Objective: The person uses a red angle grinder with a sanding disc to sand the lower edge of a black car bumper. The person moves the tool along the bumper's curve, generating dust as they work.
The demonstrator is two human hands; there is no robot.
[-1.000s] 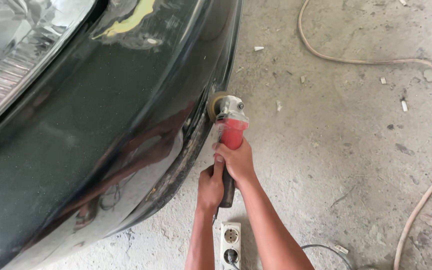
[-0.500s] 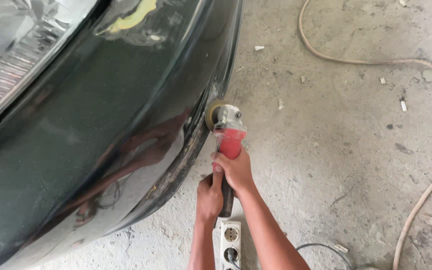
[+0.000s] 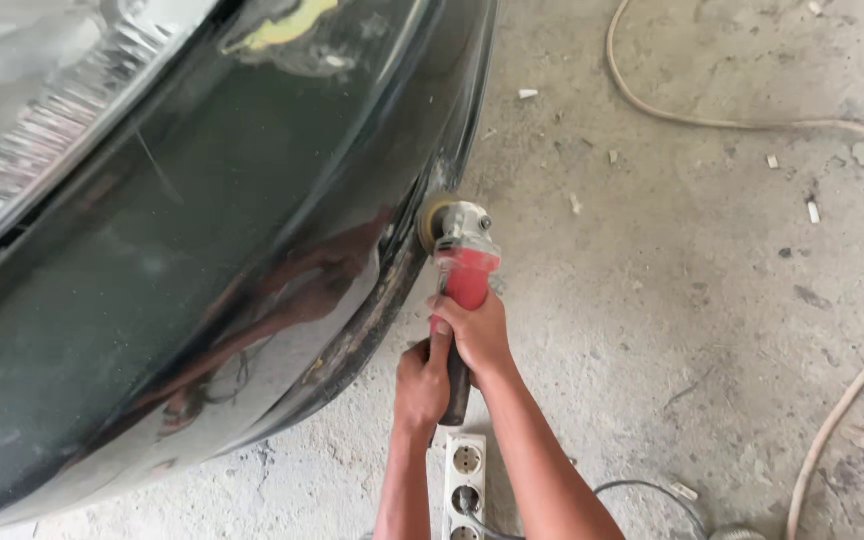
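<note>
Nearest the camera, a white plastic power strip (image 3: 464, 480) lies on the grey concrete floor (image 3: 712, 330) between the forearms, a thin grey cable (image 3: 652, 492) curling off to its right. Just above it the left hand (image 3: 420, 385) has its fingers wrapped tight round the dark rear handle of the red-bodied angle grinder (image 3: 462, 300), and the right hand (image 3: 474, 335) is clamped on the red body just ahead of it. The grinder points away from the person, its yellowish sanding disc (image 3: 436, 218) pressed against the lower edge of the glossy dark green car bumper (image 3: 202, 300), where the paint looks worn and rusty. To sand well here, I judge the disc should meet the edge at a shallow angle with light, even pressure, both hands steadying the tool and the cable kept behind it. Farther off, a pale hose (image 3: 722, 120) loops across the floor among small white scraps (image 3: 814, 210).
</note>
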